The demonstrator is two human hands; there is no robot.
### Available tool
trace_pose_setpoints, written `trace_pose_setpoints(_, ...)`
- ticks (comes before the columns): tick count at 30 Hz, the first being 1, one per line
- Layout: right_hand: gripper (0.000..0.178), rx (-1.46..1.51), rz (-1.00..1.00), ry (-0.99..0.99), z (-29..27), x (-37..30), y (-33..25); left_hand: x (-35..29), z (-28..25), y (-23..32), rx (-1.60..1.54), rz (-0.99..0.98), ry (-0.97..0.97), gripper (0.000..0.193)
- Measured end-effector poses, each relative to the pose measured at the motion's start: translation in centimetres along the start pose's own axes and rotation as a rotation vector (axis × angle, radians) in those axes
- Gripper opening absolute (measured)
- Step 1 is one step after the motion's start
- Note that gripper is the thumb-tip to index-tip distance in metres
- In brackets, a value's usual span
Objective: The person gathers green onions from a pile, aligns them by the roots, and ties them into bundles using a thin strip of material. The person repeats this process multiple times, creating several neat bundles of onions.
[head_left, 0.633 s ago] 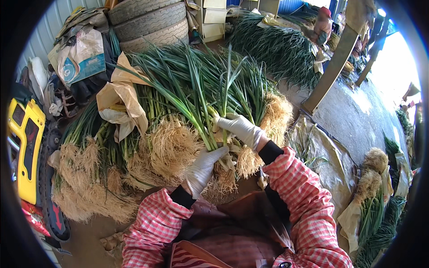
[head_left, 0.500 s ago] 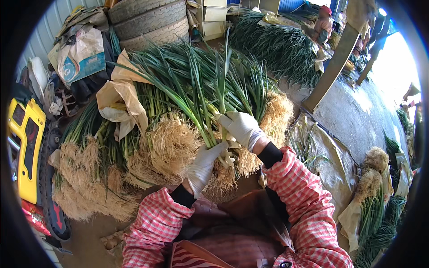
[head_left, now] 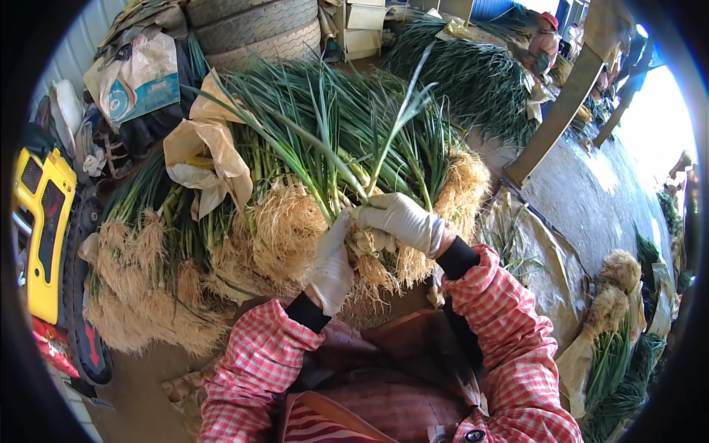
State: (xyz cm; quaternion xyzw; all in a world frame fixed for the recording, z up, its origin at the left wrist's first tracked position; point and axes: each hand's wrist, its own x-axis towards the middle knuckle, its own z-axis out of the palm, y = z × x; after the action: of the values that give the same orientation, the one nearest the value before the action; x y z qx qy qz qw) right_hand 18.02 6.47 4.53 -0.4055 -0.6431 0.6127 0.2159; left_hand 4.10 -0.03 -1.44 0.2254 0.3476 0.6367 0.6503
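Note:
Both of my hands wear pale thin gloves and meet in front of a big heap of leafy, onion-like stalks (head_left: 284, 125) with long straw-coloured roots. My left hand (head_left: 331, 272) is closed, its fingers pointing up around the lower part of a few stalks. Close against it, my right hand (head_left: 402, 221) pinches the same small bunch of stalks (head_left: 356, 184) from the right. Their green leaves fan up and away from me, one leaning to the right. My fingers hide the stalk bases, and I cannot tell which roots below belong to them.
Left of the heap are a crumpled tan paper bag (head_left: 210, 159) and a yellow-and-black machine (head_left: 48, 244). Stacked tyres (head_left: 255, 33) stand behind. A slanted post (head_left: 554, 111) rises at the right, near bundled stalks (head_left: 613, 347). Another person (head_left: 545, 46) is at the far right.
My right hand has come lower and nearer to the left hand. The left fingers have turned upward around the stalks. One held leaf has tilted right, and the view has shifted slightly.

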Motion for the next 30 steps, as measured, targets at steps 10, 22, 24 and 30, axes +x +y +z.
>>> trace_pose_setpoints(10,0.033,0.171,-0.100,-0.034,-0.9,-0.9,-1.4,2.5,-1.7,-0.4,0.092,-0.081,0.136,0.038)
trace_pose_setpoints(22,0.033,-1.092,-0.409,0.182,1.1,-0.6,1.6,2.8,-1.1,-0.9,0.167,0.023,0.088,0.040)
trace_pose_setpoints(24,0.029,-1.292,-0.790,0.186,0.5,0.2,3.6,2.9,-1.2,-1.0,0.175,0.043,0.083,0.039)
trace_pose_setpoints(30,0.015,-1.109,-0.381,0.108,1.6,-2.4,0.6,3.6,-1.4,-0.8,0.155,0.035,0.255,0.041)
